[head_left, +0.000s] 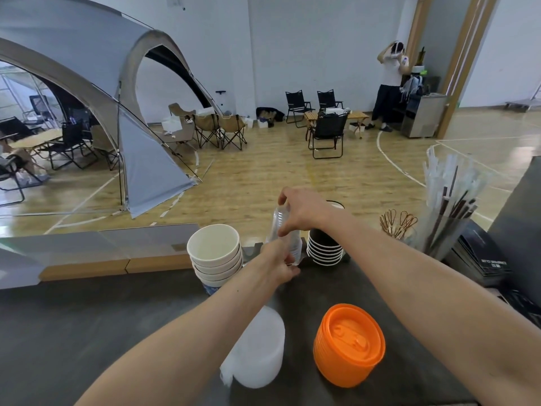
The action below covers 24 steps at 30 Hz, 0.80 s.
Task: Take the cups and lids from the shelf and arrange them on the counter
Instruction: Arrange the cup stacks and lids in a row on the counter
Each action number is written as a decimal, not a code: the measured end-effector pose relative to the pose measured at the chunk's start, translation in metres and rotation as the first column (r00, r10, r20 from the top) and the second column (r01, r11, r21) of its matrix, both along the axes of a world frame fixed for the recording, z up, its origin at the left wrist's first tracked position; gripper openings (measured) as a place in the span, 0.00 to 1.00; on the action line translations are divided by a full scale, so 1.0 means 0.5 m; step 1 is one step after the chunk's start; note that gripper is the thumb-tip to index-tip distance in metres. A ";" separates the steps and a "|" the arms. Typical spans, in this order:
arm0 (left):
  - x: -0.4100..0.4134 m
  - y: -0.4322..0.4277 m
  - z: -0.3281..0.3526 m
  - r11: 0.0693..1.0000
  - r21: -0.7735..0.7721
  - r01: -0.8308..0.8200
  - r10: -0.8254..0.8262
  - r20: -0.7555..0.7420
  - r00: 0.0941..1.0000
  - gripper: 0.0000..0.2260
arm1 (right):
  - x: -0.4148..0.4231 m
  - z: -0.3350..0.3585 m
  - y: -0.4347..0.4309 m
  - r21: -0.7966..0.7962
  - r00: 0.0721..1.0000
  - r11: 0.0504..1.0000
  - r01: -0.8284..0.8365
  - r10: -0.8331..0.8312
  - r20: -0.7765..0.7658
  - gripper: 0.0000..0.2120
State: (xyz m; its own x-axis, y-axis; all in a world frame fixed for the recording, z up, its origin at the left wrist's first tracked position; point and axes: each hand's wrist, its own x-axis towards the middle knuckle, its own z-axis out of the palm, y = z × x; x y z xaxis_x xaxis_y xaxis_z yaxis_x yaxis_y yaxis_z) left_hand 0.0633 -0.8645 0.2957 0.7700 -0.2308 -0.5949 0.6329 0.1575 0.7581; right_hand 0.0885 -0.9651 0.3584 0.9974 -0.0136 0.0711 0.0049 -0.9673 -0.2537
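Holding a stack of clear plastic cups between both hands, the person has it tilted just behind the orange lids on the counter. Right hand is clamped on its top, left hand closed round its base. White paper cups stand behind and left of those lids, black cups directly behind, translucent lids just left. Probably best: stand the stack upright between the paper stacks, base first, releasing the top last.

light: bright, even indoor | shadows: soft | edges: wide-angle bending | focus: slightly soft
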 end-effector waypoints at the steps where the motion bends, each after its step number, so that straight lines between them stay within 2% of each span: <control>1: -0.002 0.003 0.003 1.000 -0.011 0.009 -0.009 0.009 1.000 0.25 | 0.001 -0.001 0.000 0.004 1.000 1.000 0.001 -0.001 -0.006 0.38; 4: -0.011 0.005 0.007 1.000 -0.009 0.015 -0.014 0.078 0.997 0.24 | 0.002 0.000 -0.003 0.004 1.000 1.000 0.000 0.000 -0.014 0.38; 7: -0.025 0.001 0.004 0.997 0.061 0.057 -0.064 0.129 0.989 0.29 | 0.003 0.001 0.000 -0.006 1.000 1.000 0.005 -0.005 -0.014 0.38; 10: -0.031 0.008 0.013 0.988 0.118 0.101 -0.114 0.111 0.987 0.33 | 0.003 -0.006 0.010 -0.034 1.000 0.999 -0.005 0.005 -0.016 0.37; 12: -0.027 0.014 0.021 0.990 0.098 0.101 -0.109 0.077 0.991 0.35 | 0.002 -0.011 0.015 -0.045 1.000 0.999 -0.013 0.013 -0.004 0.35; 16: -0.034 0.025 0.053 0.989 0.083 0.121 -0.127 0.073 0.989 0.31 | -0.002 -0.013 0.016 -0.049 1.000 0.999 -0.015 0.015 -0.005 0.31; 19: -0.064 0.045 0.105 0.973 0.044 0.229 -0.231 0.071 0.970 0.27 | -0.006 -0.015 0.013 -0.037 0.999 0.999 -0.011 0.010 -0.031 0.30; 21: -0.092 0.079 0.158 0.939 -0.009 0.344 -0.341 0.099 0.935 0.23 | -0.021 0.000 0.009 0.002 0.999 1.000 -0.027 0.027 -0.029 0.34; 23: -0.115 0.135 0.215 0.892 -0.013 0.453 -0.442 0.197 0.875 0.20 | -0.046 0.018 0.008 0.061 0.996 0.996 -0.062 0.057 0.071 0.37; 24: -0.125 0.169 0.244 0.880 0.036 0.474 -0.463 0.288 0.838 0.19 | -0.061 0.025 0.011 0.103 0.983 0.990 -0.097 0.079 0.163 0.35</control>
State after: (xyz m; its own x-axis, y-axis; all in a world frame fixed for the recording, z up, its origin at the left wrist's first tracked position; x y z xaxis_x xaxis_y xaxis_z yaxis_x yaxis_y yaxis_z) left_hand 0.0010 -0.7798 0.4177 0.6965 -0.6231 -0.3558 0.4004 -0.0740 0.9133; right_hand 0.0579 -0.9595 0.3708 0.9713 0.0570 0.2309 0.1371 -0.9275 -0.3478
